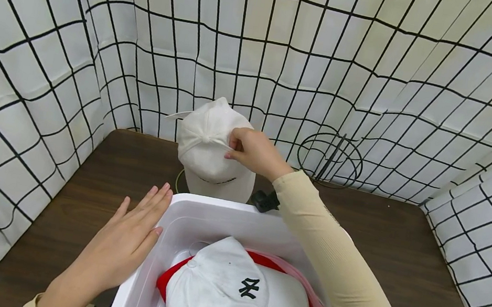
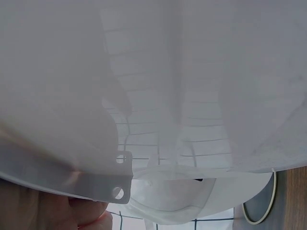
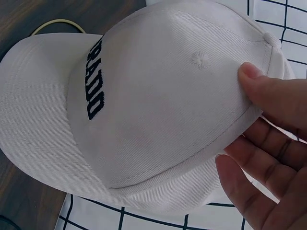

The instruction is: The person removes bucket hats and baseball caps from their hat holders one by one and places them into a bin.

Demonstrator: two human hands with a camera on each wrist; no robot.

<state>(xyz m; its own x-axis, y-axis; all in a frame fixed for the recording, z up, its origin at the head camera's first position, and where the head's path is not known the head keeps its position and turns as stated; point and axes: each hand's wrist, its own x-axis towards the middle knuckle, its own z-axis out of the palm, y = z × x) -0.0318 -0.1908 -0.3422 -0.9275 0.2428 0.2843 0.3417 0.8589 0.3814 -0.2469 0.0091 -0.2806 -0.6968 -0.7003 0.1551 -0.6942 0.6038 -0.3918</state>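
A cream baseball cap (image 1: pixel 201 144) with dark lettering sits at the back of the table, its brim toward me. My right hand (image 1: pixel 258 152) pinches the cap's side edge. In the right wrist view, the thumb (image 3: pixel 256 86) lies on the crown and the other fingers go under the edge. My left hand (image 1: pixel 128 239) is beside the left rim of a white plastic bin (image 1: pixel 228 205), its fingers straight. Inside the bin lies a white cap (image 1: pixel 226 288) with a black logo, over a red cap (image 1: pixel 164 280) and a pink one (image 1: pixel 316 304).
On the right at the back stands a black wire holder (image 1: pixel 330 158). A small black object (image 1: pixel 265 201) lies behind the bin's rim. White cloth (image 1: pixel 256 22) with a black grid surrounds the dark wooden table (image 1: pixel 420 264).
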